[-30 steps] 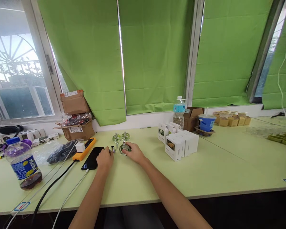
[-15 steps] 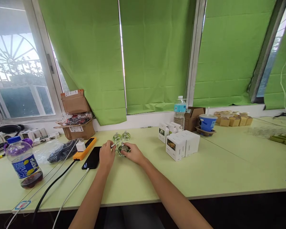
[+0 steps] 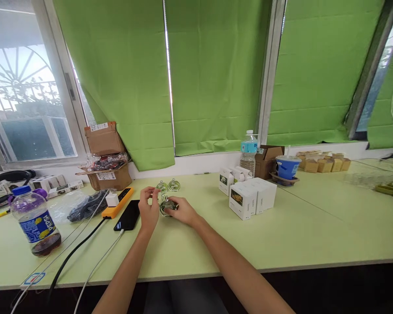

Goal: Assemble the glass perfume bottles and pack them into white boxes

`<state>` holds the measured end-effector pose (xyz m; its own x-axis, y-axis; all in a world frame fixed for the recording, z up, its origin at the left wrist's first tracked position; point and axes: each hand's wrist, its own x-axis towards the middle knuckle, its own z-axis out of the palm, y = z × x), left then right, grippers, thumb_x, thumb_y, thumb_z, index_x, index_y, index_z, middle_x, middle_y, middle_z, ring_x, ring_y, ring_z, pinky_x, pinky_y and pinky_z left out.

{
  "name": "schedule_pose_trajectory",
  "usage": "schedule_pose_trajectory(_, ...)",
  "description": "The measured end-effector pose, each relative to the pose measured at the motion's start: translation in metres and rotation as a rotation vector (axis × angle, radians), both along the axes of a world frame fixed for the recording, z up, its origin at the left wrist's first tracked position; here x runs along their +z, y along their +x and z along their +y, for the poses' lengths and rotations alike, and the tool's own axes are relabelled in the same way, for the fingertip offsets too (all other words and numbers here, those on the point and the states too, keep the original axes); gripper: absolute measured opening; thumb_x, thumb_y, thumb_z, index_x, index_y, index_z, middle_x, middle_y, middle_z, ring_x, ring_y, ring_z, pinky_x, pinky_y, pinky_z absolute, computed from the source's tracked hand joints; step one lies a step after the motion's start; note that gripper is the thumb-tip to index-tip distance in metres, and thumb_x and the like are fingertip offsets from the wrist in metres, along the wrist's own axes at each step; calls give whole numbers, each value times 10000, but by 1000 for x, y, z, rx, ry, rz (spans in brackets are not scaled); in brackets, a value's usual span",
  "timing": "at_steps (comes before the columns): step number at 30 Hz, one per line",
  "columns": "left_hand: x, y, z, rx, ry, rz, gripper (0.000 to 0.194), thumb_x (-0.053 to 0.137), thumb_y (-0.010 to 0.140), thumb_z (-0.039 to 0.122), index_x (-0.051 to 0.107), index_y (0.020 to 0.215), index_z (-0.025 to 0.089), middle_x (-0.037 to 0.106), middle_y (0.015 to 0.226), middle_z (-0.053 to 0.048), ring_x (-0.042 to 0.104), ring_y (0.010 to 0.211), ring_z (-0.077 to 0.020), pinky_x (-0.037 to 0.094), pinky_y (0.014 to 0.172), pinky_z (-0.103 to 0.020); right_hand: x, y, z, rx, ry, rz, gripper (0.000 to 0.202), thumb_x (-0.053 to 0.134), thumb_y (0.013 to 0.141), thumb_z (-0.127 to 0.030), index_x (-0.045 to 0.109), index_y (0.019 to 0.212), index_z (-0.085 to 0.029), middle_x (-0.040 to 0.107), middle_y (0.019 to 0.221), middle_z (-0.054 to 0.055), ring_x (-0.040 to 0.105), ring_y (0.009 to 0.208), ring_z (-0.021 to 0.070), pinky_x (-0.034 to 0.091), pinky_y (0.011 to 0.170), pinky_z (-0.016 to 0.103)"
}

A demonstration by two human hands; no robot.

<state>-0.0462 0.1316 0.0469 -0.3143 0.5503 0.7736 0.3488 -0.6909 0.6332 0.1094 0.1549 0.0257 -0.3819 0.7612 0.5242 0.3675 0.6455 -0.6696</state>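
My right hand [image 3: 184, 210] is closed round a round glass perfume bottle [image 3: 167, 206] that stands on the table, thumb in front and fingers at its side. Just left of the bottle, my left hand [image 3: 149, 208] is raised with thumb and finger tips brought together in a pinch. Whatever is in that pinch, if anything, is too small to make out. Two similar round bottles with greenish liquid, one on the left [image 3: 162, 186] and one on the right [image 3: 174, 185], stand just behind my hands. Part of another clear glass piece shows behind the held bottle.
To the right stand several white boxes [image 3: 251, 198], a water bottle [image 3: 249, 150] and a blue cup [image 3: 287, 168]. A black phone [image 3: 127, 216] and an orange power strip [image 3: 118, 204] lie left, beside cables and a Pepsi bottle [image 3: 36, 226]. Cardboard boxes [image 3: 109, 178] stand behind.
My left hand has lifted slightly and its fingers have turned upward; the small silvery piece seen in it earlier no longer shows. My right hand keeps its hold on the perfume bottle.
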Motion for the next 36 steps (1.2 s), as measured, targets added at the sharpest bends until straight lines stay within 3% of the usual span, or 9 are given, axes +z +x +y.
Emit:
schedule_pose_trajectory(4,-2,6,-1,-121,-3,-98,235,577,932,392,521,1064,206,731,992,-74,696,960,-197,507,895,-343,-2,-4,0,44,-7,-1,194,671,764,-308,659,910,-181,615,764,-26,515,683,124,363,595,207)
schedule_pose_trajectory(10,-7,12,-1,-224,-65,-33,257,557,946,399,547,1113,204,736,1045,-90,693,1029,-214,510,925,-372,-1,-8,-3,67,7,-4,219,675,760,-278,679,950,-169,659,805,-12,532,679,122,372,599,210)
schedule_pose_trajectory(18,-14,9,5,-186,-136,155,232,556,941,406,602,1062,213,730,1011,-68,692,949,-202,523,859,-342,4,-7,-6,76,35,-2,272,650,769,-233,714,1024,-164,699,861,2,574,731,139,414,652,220)
schedule_pose_trajectory(30,-18,2,6,-150,-110,313,170,539,951,362,624,989,220,712,973,-42,663,878,-183,499,826,-322,2,-3,-3,81,15,35,352,639,816,-288,700,1151,-195,709,910,12,603,790,163,444,680,235)
schedule_pose_trajectory(36,-21,5,6,-170,-140,315,160,539,948,353,592,1024,223,708,952,-44,677,876,-189,506,827,-328,1,0,-1,83,34,29,322,622,808,-226,693,1120,-197,702,899,7,597,790,158,436,689,230)
